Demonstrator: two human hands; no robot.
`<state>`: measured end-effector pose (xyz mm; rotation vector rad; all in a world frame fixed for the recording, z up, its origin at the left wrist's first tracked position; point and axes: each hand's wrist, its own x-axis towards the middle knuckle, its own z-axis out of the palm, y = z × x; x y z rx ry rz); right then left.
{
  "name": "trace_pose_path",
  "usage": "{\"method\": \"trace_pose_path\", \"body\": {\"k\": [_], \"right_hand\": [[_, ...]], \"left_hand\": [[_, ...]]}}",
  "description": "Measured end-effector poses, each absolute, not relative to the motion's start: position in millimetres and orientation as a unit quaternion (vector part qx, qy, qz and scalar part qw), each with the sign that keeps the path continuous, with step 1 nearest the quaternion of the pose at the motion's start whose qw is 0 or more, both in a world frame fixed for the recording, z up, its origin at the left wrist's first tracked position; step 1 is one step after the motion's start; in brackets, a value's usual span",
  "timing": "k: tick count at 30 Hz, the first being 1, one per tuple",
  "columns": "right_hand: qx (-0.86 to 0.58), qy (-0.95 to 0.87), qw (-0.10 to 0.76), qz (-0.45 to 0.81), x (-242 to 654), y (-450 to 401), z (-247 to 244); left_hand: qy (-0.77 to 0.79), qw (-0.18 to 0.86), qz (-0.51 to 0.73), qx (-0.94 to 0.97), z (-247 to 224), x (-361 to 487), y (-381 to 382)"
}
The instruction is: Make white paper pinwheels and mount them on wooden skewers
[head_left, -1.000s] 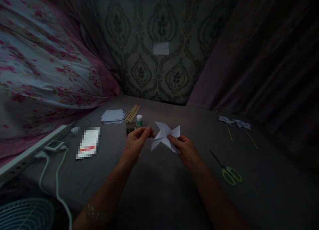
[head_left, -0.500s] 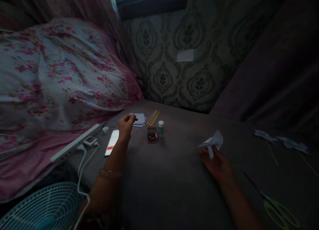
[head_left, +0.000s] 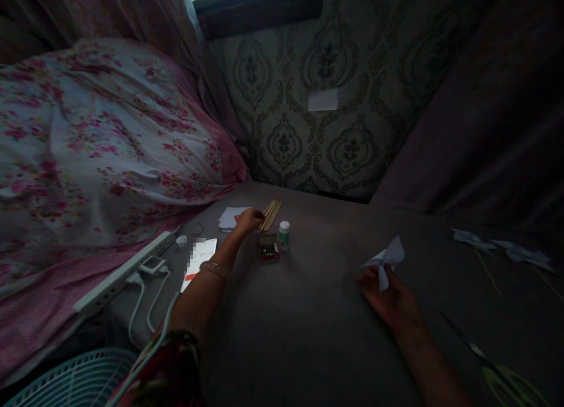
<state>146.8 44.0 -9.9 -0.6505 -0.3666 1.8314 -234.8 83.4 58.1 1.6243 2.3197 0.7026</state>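
Grey surface (head_left: 308, 325): right of the white-capped green bottle (head_left: 284, 237), my right hand (head_left: 392, 301) pinches a white-paper pinwheel (head_left: 388, 256); leftward, my left hand (head_left: 249, 221), grip unclear, likely fetching, must isolate one tan stick (head_left: 272, 213).

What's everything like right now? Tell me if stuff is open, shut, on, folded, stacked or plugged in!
Paper pinwheel: folded, in the right hand.
Small box: open, little things inside.
Bottle: upright, cap on.
Scissors: lying down, blades together.
Phone: screen lit.
Wooden sticks: lying in a loose bunch.
Paper sheets: stacked.
Other pinwheels: on sticks, lying down.
Power strip: chargers plugged in.
Fan: can't tell if on.
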Motion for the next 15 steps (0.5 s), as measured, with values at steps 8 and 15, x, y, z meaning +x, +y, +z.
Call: {"method": "trace_pose_path", "body": {"k": [8,15], "right_hand": [[-0.293,-0.191,0.544,0.763,145,48,-18],[-0.306,-0.140,0.550,0.764,137,46,-14]], "left_hand": [[0.783,0.097,0.108,0.605,61,-226,135],[0.782,0.071,0.046,0.618,49,-220,154]]}}
